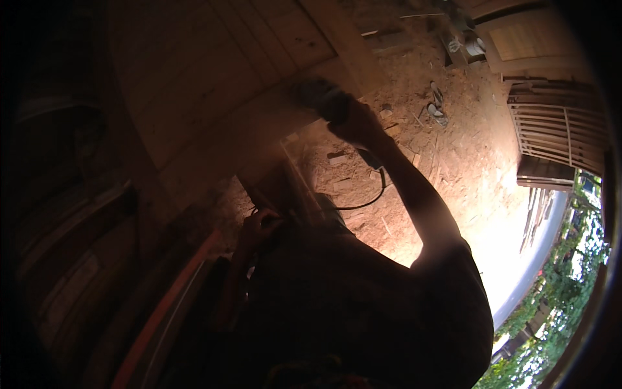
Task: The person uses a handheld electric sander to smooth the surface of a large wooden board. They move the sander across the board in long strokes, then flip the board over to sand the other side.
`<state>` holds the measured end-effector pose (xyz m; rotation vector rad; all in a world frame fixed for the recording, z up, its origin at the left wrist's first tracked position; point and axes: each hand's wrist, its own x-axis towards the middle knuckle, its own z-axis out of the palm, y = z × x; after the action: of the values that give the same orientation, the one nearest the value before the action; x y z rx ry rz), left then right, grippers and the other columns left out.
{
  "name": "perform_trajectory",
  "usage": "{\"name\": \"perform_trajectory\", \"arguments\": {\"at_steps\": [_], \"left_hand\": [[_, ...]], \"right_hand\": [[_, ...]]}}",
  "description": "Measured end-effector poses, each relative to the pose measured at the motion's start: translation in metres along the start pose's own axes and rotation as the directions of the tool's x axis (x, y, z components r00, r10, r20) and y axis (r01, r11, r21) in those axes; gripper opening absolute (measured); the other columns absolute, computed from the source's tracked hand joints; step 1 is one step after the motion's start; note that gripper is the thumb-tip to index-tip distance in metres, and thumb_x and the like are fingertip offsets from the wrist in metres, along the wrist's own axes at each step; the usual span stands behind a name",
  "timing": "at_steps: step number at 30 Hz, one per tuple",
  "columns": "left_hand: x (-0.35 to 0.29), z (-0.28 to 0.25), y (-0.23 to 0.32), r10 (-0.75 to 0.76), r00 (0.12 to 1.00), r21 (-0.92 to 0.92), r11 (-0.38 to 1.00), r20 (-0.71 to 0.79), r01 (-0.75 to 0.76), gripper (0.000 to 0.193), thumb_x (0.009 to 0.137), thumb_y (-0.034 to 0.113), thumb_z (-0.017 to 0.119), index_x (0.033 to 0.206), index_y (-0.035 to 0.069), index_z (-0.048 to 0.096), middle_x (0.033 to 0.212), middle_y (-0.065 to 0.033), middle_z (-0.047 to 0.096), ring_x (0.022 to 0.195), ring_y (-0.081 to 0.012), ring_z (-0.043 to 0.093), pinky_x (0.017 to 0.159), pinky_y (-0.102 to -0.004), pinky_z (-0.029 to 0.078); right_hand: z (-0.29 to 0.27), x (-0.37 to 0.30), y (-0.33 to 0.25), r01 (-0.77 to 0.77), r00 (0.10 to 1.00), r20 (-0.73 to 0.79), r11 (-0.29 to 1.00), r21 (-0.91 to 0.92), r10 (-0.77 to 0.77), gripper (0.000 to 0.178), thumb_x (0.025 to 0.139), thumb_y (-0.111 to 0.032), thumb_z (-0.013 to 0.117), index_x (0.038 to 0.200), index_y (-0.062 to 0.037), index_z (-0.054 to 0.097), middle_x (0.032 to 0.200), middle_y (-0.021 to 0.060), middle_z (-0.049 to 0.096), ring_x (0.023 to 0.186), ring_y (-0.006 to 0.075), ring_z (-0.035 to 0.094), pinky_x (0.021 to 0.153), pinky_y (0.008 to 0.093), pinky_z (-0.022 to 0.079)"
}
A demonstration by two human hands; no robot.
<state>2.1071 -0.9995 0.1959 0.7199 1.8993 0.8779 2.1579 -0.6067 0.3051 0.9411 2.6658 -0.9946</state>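
Note:
My right hand is wrapped round a corded angle grinder. Its head rests against the lower border of a large panelled wooden door, and the spot is hazy and blurred. From the tool's rear end a black cord curves down and back toward my body. Low and close to my waist, my left hand is in deep shade with its fingers curled. What it grips, if anything, is too dark to make out.
Under the door stands a wooden support. Wood scraps and a pair of sandals lie on the dusty ground. A slatted wooden frame and another panel are at the right. An orange strip runs at lower left.

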Motion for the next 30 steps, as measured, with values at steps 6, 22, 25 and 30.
{"name": "perform_trajectory", "arguments": {"at_steps": [6, 22, 25, 30], "left_hand": [[0.024, 0.027, 0.054, 0.015, 0.993, -0.09, 0.996, 0.115, -0.005, 0.029, 0.093, 0.029, 0.077, 0.108, 0.005, 0.073, 0.104, -0.0115, 0.077, 0.101, -0.0235, 0.074, 0.09, -0.0367, 0.056], [0.026, 0.006, 0.031, 0.032, 0.997, 0.147, 0.988, 0.064, -0.041, 0.024, 0.088, 0.027, 0.078, 0.105, 0.011, 0.072, 0.102, -0.0095, 0.076, 0.098, -0.0281, 0.074, 0.085, -0.0391, 0.056], [0.009, 0.004, 0.024, -0.073, 0.997, 0.099, 0.993, 0.016, 0.072, 0.026, 0.089, 0.027, 0.078, 0.107, 0.009, 0.072, 0.104, -0.0099, 0.076, 0.1, -0.0261, 0.073, 0.088, -0.0383, 0.055], [0.028, 0.023, 0.075, -0.105, 0.986, -0.072, 0.991, 0.133, 0.115, 0.031, 0.092, 0.03, 0.076, 0.11, 0.005, 0.071, 0.108, -0.0111, 0.074, 0.107, -0.0235, 0.07, 0.095, -0.0371, 0.052]], "right_hand": [[-0.036, 0.005, 0.114, -0.188, 0.952, -0.241, 0.982, 0.025, 0.189, 0.054, 0.076, -0.026, 0.078, 0.122, -0.0023, 0.064, 0.108, 0.022, 0.073, 0.101, 0.0344, 0.074, 0.087, 0.0453, 0.061], [0.062, 0.051, -0.017, 0.028, 0.999, 0.021, 0.999, -0.046, -0.028, 0.035, 0.096, -0.019, 0.062, 0.128, -0.0047, 0.063, 0.119, 0.0201, 0.068, 0.108, 0.0393, 0.068, 0.09, 0.0512, 0.058], [0.02, 0.063, 0.022, 0.21, 0.973, -0.066, 0.97, -0.121, -0.219, 0.05, 0.093, -0.04, 0.068, 0.127, -0.0026, 0.064, 0.119, 0.0194, 0.071, 0.113, 0.0349, 0.069, 0.097, 0.0485, 0.056], [-0.051, 0.064, 0.111, -0.157, 0.971, -0.167, 0.982, 0.103, 0.173, 0.068, 0.071, -0.034, 0.083, 0.128, -0.0024, 0.064, 0.114, 0.0221, 0.073, 0.104, 0.0333, 0.074, 0.093, 0.0461, 0.058]]}}
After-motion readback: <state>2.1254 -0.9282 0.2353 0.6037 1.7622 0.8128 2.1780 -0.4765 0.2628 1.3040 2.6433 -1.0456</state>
